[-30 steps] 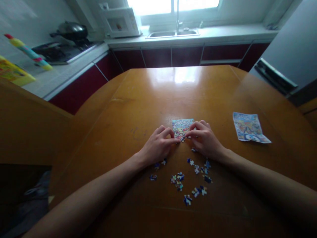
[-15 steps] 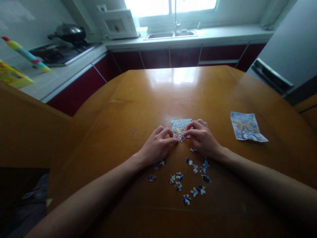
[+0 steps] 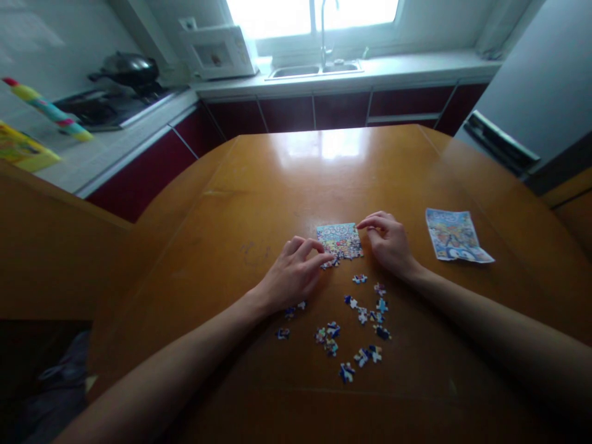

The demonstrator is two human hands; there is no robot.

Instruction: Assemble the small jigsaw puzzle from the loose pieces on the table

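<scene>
The small, multicoloured, roughly square part-built jigsaw [image 3: 341,237] lies flat on the brown wooden table [image 3: 259,185], just right of my closer left hand [image 3: 298,271], arched over its near left corner, pinching or not I can't tell, while my right hand [image 3: 390,243] sits, fingers parted, by its far right corner.

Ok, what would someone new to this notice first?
Probably the small, partly joined jigsaw between the left hand and the right hand on the wooden table, with loose pieces scattered nearer the viewer. Next, the creased picture sheet lying right of the hands, and the bright window at the back.
</scene>
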